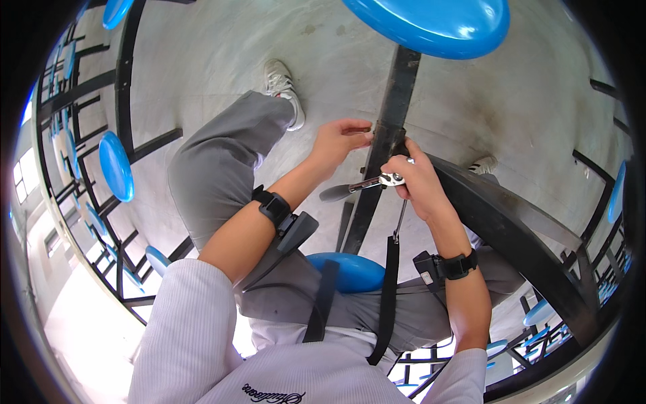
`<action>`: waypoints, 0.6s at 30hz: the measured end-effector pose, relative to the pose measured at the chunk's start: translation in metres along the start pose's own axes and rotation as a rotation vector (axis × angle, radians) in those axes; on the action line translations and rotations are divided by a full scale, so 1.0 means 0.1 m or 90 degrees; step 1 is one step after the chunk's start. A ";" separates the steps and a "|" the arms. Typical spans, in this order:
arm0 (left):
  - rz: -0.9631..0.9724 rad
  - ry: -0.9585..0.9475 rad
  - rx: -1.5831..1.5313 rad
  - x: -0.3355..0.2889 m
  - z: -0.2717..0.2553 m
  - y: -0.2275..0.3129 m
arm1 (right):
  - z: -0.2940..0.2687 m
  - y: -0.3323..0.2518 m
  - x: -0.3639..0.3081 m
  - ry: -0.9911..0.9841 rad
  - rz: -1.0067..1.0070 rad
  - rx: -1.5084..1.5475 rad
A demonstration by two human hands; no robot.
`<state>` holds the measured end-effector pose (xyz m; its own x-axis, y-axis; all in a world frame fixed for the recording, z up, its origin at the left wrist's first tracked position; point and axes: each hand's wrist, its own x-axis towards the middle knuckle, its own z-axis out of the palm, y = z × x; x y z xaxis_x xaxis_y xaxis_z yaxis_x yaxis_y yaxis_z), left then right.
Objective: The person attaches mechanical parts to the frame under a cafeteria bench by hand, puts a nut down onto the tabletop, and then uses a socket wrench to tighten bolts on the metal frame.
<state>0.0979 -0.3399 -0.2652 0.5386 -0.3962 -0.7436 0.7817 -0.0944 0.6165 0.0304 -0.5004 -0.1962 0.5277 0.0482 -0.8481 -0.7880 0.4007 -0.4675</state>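
Observation:
My right hand (418, 180) is closed around the head of a ratchet wrench (392, 179) at the right side of a black metal bar (382, 151). The wrench's dark handle points left across the bar. My left hand (338, 143) is at the bar's left side, thumb and forefinger bent toward each other in a pinch at its edge. Whatever lies between those fingertips is too small to make out. Below my right hand, a thin metal piece joins a black strap (388, 289) that runs down to my waist.
One blue round seat (437, 23) tops the bar's far end; another blue seat (350, 273) is near my lap. A thick curved black beam (518, 229) runs off to the right. More blue seats (116, 166) on black frames (123, 81) stand left and right. My legs straddle the bar.

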 end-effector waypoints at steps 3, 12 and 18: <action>-0.019 0.005 -0.021 0.01 0.00 0.03 | 0.01 -0.01 0.00 0.009 -0.007 -0.023; 0.011 -0.009 0.104 0.00 0.01 0.02 | 0.00 0.03 0.03 0.007 -0.011 -0.028; 0.059 -0.019 0.094 0.02 -0.02 -0.02 | 0.02 0.01 -0.01 0.002 -0.020 -0.029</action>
<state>0.0978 -0.3390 -0.2686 0.5950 -0.4362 -0.6751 0.6729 -0.1890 0.7152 0.0298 -0.4984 -0.1957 0.5509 0.0331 -0.8339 -0.7848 0.3604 -0.5042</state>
